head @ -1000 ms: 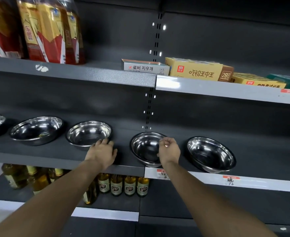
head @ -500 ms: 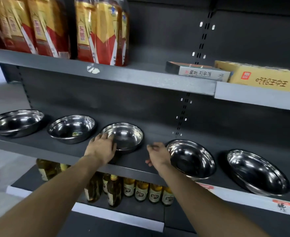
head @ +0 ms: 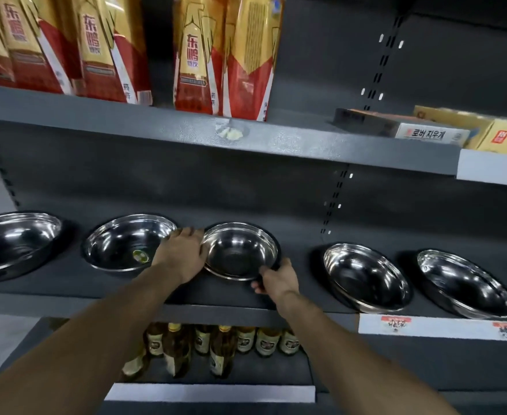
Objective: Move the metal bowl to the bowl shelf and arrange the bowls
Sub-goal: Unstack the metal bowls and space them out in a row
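— Metal bowl [head: 240,251], where?
— On the dark bowl shelf [head: 66,283], third in a row of five, gripped from both sides.
— And the larger things first?
— Bowl shelf spanning the view under the fingers; upper shelf [head: 156,127] above them, loaded with red-and-gold cartons [head: 225,55] over the left fingers and flat boxes [head: 405,127] far off to the right of the right fingers.
— Other bowls?
— Far-left bowl [head: 16,244] well apart from the left fingers; sticker bowl [head: 126,244] just beside the back of the left hand [head: 183,256] (touching or not, cannot tell). Two tilted bowls, [head: 366,277] and [head: 464,283], out past the right fingers, apart from them.
— Fingers?
— Left fingers [head: 191,233] spread narrow along the metal bowl's left rim, pressed against it. Right hand [head: 276,280] at the near right rim, fingers curled around the edge, thumb side underneath, holding the bowl.
— Below?
— Amber bottles [head: 216,345] on the lower shelf, beneath both wrists; price tags [head: 396,323] on the shelf edge, below and right of the right fingers.
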Tool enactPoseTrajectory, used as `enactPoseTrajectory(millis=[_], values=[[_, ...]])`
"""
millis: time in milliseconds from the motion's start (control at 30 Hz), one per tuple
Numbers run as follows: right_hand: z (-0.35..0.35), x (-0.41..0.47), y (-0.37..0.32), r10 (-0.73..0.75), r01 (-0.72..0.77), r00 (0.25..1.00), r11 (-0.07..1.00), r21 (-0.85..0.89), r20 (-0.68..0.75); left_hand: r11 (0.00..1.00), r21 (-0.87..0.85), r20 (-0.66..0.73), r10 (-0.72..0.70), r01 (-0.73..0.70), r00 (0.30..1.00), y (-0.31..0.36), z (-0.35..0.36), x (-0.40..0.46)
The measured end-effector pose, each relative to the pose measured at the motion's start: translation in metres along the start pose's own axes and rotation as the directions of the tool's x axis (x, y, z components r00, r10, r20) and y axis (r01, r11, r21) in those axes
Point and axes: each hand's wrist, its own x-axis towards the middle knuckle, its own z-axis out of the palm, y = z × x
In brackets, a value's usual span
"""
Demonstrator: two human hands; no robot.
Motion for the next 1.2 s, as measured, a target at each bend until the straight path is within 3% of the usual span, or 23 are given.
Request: enactPoseTrajectory(millis=[467,867,1200], values=[[-0.037,-0.033,0.014,0.029,-0.032,0.993,0.999,-0.019,-0.112,0.995,0.004,0.010,0.098,-0.099,0.995,0.018,-0.004,-0.028],[-0.054,-0.044,0.018,0.041,-0.036,0.991,0.998,0.043,-0.129,0.991,0.112,0.114,0.059,-0.072,0.992,0.034,-0.008,-0.054],[-0.061,-0.044,0.018,0.039,-0.038,0.992,0.999,0.007,-0.118,0.991,0.129,0.141,-0.056,0.037,0.988,0.019,-0.012,-0.074]])
